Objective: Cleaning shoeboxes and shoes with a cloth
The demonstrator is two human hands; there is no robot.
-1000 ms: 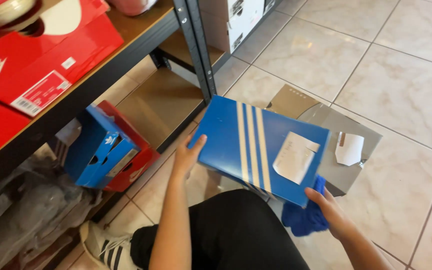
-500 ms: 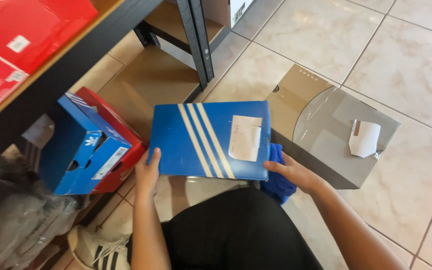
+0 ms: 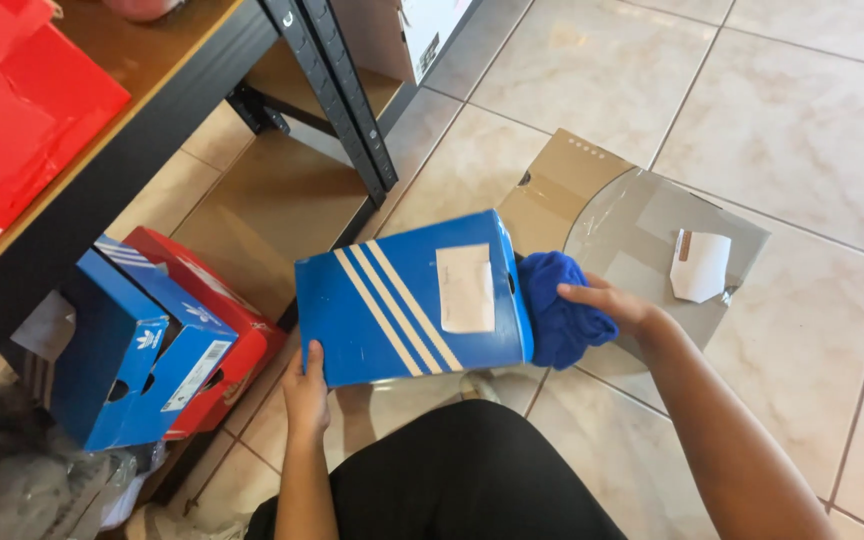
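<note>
Holding steady at the lower left corner, left hand (image 3: 304, 392) grips the blue striped shoebox (image 3: 412, 298), now tipped on its side above the lap, beside the stacked blue and red boxes (image 3: 157, 345). Right hand (image 3: 612, 305) presses a blue cloth (image 3: 557, 310) at the box's right end. Half a second ago the box lay flatter; cloth was lower, under its corner. Grey flattened box (image 3: 652, 225) behind.

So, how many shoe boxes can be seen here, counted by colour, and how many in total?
Blue boxes: 2, one held by the left hand while the right hand presses a blue cloth at its end, one by the shelf.
Red boxes: 2, one on the floor, one on the shelf.
Grey boxes: 1.
Total: 5
</note>
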